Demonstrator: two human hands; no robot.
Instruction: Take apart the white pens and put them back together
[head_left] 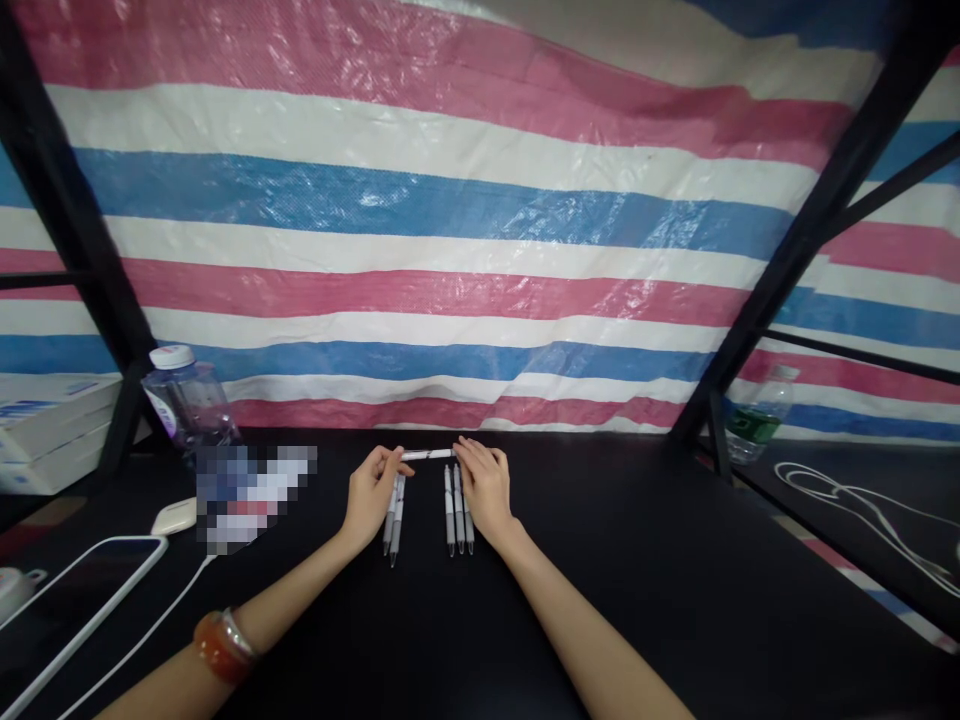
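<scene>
**White pen with dark markings (430, 455), aligned crosswise**

The left hand (367, 495), at lower centre-left of the frame, was nearly closed, thumb and fingers pinching the pen's left end. The right hand (486, 485) was loosely curved, its fingertips at the opposite end; whether it gripped could not be told. The pen lay between the hands, its long axis running left to right; neither hand was clearly nearer.

Below, at lower centre, at least two white-and-grey pens (396, 525) lay beside the left hand and three similar pens (460, 520) beside the right, all pointing roughly toward the wearer on the black tabletop (637, 560).

Containers: a clear plastic bottle with a white cap (196, 400), centre-left, and a clear green-labelled bottle (756, 420), centre-right; contents indistinct. Stacked white boxes (56, 425) at far left were closed.
</scene>
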